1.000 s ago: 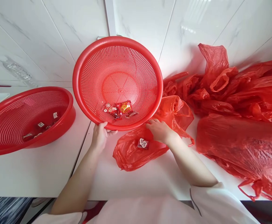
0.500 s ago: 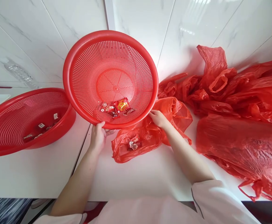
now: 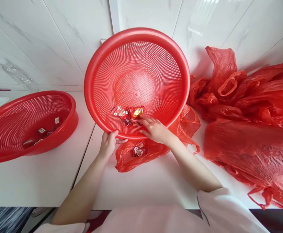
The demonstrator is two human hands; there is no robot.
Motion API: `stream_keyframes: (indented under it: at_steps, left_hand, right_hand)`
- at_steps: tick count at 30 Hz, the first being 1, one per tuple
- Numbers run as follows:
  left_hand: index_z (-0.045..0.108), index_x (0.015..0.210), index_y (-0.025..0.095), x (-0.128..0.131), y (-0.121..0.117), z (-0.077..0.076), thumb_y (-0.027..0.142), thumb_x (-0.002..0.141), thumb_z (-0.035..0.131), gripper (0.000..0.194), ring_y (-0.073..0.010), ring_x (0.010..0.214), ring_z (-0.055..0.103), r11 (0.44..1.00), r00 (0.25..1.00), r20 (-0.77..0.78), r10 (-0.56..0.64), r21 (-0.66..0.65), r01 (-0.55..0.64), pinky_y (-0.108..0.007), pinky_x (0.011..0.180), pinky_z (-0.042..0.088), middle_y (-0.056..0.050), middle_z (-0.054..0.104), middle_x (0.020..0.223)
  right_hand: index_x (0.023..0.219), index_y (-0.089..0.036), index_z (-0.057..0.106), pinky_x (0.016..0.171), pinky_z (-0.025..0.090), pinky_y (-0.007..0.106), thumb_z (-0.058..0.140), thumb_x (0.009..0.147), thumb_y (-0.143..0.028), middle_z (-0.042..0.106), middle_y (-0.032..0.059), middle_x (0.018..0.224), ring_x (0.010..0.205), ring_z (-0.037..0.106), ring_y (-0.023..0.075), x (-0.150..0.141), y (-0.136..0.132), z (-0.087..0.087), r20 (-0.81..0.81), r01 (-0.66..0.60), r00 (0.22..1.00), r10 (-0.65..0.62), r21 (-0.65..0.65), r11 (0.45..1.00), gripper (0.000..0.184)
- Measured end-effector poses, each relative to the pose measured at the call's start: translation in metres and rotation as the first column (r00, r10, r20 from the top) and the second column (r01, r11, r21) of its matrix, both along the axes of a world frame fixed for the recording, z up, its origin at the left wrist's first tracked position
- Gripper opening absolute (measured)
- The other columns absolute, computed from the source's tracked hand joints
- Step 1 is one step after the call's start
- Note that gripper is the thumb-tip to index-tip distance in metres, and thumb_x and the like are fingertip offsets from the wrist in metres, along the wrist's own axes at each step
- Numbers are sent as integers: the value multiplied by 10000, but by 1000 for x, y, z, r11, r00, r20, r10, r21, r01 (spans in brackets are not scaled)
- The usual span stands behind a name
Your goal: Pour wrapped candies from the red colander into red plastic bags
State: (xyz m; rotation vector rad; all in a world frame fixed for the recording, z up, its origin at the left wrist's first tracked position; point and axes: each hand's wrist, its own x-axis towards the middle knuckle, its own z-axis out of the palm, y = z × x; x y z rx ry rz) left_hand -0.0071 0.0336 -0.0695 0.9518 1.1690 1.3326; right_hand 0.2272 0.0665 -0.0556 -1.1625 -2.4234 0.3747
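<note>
A red plastic colander basket [image 3: 136, 35] is tilted toward me above the table, its near rim held by my left hand [image 3: 108, 144] with the thumb on top and fingers beneath. Several wrapped candies [image 3: 136, 112] with red and gold wrappers rest low inside it. Over the near rim reaches my right hand [image 3: 156, 130], fingers stretched and thumb apart, the fingertips at the candies; whether they touch is hard to see. Beneath the basket lies an open red plastic bag [image 3: 127, 161] with a few wrapped sweets [image 3: 139, 151] in it.
A second red basket [image 3: 68, 129] with several small wrapped pieces stands tilted on the left. Red plastic bags [image 3: 248, 139] are heaped on the right. A clear plastic bottle [image 3: 18, 75] lies by the tiled wall at the back left.
The basket has shifted right and closer, with my left hand on its rim. My right hand has left the basket's right side and reached inside to the candies.
</note>
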Motion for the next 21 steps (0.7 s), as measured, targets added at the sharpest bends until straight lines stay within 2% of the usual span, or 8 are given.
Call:
stream_keyframes:
  at_steps: [2, 4, 7, 9, 11, 14, 18, 21]
  left_hand:
    - [562, 1047, 181, 0, -1, -1, 302, 770, 630, 310, -217, 828, 690, 1000, 1000, -18, -11, -2, 11, -362, 618, 639, -47, 637, 1011]
    - [559, 1057, 178, -1, 0, -2, 304, 767, 625, 323, -220, 833, 687, 1000, 1000, -21, -18, -14, 18, -361, 603, 637, -54, 634, 1025]
    - [553, 1033, 173, -2, 1, -3, 306, 762, 619, 309, -224, 843, 683, 999, 1000, -3, -25, -30, 25, -360, 594, 636, -58, 632, 1029]
    - [552, 1013, 176, -3, 3, -3, 300, 758, 623, 292, -223, 837, 684, 1000, 1000, 1, -10, -23, 10, -358, 594, 637, -50, 633, 1004]
    - [553, 1024, 188, -4, 4, -2, 284, 759, 621, 290, -221, 834, 684, 1000, 1000, 6, 13, 2, -13, -356, 591, 637, -42, 632, 993]
    - [546, 1058, 206, -7, 6, 0, 271, 760, 612, 312, -216, 799, 688, 999, 999, 27, 46, 24, -47, -364, 577, 636, -38, 639, 996]
    - [540, 1053, 197, -12, 10, 0, 285, 753, 605, 319, -211, 727, 693, 996, 996, 23, 86, 27, -87, -381, 577, 630, -36, 648, 979]
    - [525, 1091, 206, -16, 13, -3, 301, 765, 573, 343, -220, 744, 702, 993, 993, -4, 114, 24, -114, -364, 576, 620, -46, 658, 1002]
  right_hand:
    - [1321, -197, 512, 1007, 405, 427, 504, 943, -289, 535, 139, 1348, 1202, 525, 258, -4, -1, -4, 72, 36, 997, -32, -61, 997, 390]
    - [1240, -194, 583, 952, 439, 386, 511, 935, -260, 626, 120, 1197, 1090, 584, 232, -4, 0, -6, 56, 77, 996, -71, -108, 991, 319]
    - [1101, -193, 650, 878, 481, 351, 501, 935, -280, 680, 70, 1009, 927, 628, 196, 2, 4, -5, -165, 119, 974, -156, -218, 969, 239]
    - [1044, -185, 654, 819, 521, 337, 513, 923, -334, 674, 38, 917, 839, 633, 175, 6, 8, -4, -398, 65, 887, -234, -394, 917, 238]
    - [990, -173, 646, 754, 560, 326, 577, 874, -388, 643, 19, 866, 792, 624, 162, 9, 12, -3, -583, -76, 743, -329, -561, 825, 254]
    - [943, -168, 638, 720, 589, 319, 676, 789, -410, 613, 8, 866, 787, 614, 151, 10, 13, -2, -687, -240, 593, -419, -648, 722, 290]
    - [957, -172, 645, 651, 564, 258, 697, 781, -395, 632, 9, 845, 741, 607, 128, 15, 9, 3, -630, -195, 657, -415, -673, 713, 289]
    - [985, -177, 648, 665, 524, 234, 663, 823, -368, 662, 15, 852, 743, 614, 119, 21, 5, 10, -605, -240, 745, -282, -637, 733, 250]
